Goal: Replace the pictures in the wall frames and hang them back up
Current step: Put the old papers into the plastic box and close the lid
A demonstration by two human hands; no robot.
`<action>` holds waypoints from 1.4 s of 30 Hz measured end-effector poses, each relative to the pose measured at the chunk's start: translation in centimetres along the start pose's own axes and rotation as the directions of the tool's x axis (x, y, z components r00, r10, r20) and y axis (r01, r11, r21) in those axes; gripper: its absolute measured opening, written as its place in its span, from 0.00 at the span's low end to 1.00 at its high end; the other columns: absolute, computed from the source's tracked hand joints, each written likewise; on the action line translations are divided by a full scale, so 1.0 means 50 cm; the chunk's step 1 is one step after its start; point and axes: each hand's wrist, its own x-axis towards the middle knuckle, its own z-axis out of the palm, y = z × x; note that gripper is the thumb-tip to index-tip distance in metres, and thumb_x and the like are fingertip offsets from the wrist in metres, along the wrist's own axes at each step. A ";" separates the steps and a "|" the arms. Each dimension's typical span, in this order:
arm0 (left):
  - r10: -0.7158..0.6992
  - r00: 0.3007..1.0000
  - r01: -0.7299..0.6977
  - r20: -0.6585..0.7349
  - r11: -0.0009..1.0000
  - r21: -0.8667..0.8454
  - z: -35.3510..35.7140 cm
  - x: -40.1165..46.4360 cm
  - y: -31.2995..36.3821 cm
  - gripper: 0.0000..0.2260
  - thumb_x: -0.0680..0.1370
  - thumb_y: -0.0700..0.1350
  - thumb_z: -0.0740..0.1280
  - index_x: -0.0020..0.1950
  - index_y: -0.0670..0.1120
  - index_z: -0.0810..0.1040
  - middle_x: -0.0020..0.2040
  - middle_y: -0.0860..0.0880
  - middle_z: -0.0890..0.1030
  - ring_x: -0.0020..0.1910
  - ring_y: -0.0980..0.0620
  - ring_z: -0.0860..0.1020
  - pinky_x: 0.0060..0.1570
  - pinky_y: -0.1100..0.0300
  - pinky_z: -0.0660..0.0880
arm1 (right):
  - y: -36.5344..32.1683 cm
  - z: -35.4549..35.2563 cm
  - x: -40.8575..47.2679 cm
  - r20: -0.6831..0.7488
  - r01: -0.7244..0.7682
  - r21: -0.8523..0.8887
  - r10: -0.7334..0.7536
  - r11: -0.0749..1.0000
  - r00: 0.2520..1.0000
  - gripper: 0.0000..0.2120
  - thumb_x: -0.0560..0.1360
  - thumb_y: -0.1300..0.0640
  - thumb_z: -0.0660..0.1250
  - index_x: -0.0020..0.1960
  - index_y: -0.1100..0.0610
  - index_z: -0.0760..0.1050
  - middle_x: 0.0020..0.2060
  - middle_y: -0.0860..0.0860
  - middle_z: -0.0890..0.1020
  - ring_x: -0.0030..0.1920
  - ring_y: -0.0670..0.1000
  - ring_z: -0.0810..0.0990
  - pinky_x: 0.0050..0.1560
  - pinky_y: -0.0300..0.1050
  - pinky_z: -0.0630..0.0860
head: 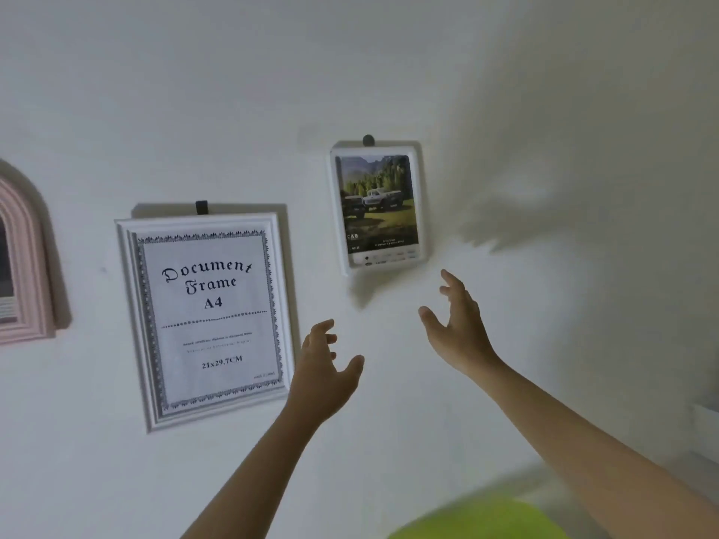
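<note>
Left hand and right hand are both raised toward the white wall, fingers spread wide, holding nothing. Small white frame, containing a picture of vehicles before trees, hangs on a dark hook just above the hands, apart from both. Document frame hangs to its left; a pink arched frame, possibly a mirror, sits at the left edge
</note>
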 end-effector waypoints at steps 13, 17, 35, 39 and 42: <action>-0.418 0.842 0.444 0.341 0.896 0.002 0.101 -0.406 -0.127 0.23 0.73 0.48 0.70 0.66 0.47 0.68 0.63 0.47 0.72 0.52 0.51 0.74 0.49 0.58 0.71 | 0.142 -0.100 -0.438 0.242 -0.343 -0.411 0.464 0.845 0.852 0.28 0.77 0.51 0.61 0.74 0.54 0.54 0.68 0.58 0.64 0.71 0.57 0.59 0.65 0.51 0.62; -0.500 0.768 0.528 0.400 0.848 0.047 0.141 -0.492 -0.148 0.23 0.73 0.47 0.70 0.66 0.45 0.68 0.63 0.45 0.73 0.57 0.48 0.75 0.52 0.55 0.73 | 0.200 -0.151 -0.498 0.291 -0.340 -0.504 0.526 0.794 0.799 0.27 0.77 0.49 0.62 0.72 0.52 0.56 0.68 0.57 0.64 0.70 0.59 0.62 0.65 0.54 0.65; -0.766 0.606 0.738 0.213 0.642 0.208 0.406 -0.596 -0.173 0.27 0.74 0.51 0.69 0.70 0.46 0.65 0.67 0.41 0.67 0.64 0.43 0.68 0.59 0.50 0.70 | 0.587 -0.292 -0.510 0.368 -0.476 -0.568 0.725 0.671 0.582 0.30 0.77 0.48 0.63 0.74 0.54 0.55 0.70 0.60 0.61 0.71 0.62 0.60 0.66 0.56 0.64; -0.823 0.561 0.792 0.095 0.566 0.228 0.436 -0.593 -0.176 0.28 0.73 0.53 0.68 0.70 0.47 0.64 0.68 0.42 0.65 0.68 0.42 0.64 0.65 0.44 0.67 | 0.644 -0.279 -0.486 0.411 -0.512 -0.519 0.725 0.684 0.552 0.30 0.76 0.45 0.63 0.73 0.54 0.56 0.69 0.60 0.62 0.68 0.62 0.65 0.64 0.55 0.67; -0.837 0.546 0.815 0.038 0.541 0.206 0.448 -0.588 -0.182 0.29 0.72 0.51 0.70 0.70 0.47 0.65 0.69 0.43 0.66 0.68 0.42 0.64 0.66 0.44 0.66 | 0.671 -0.268 -0.472 0.458 -0.513 -0.506 0.720 0.693 0.521 0.31 0.76 0.44 0.62 0.74 0.53 0.55 0.70 0.60 0.63 0.68 0.61 0.66 0.64 0.56 0.68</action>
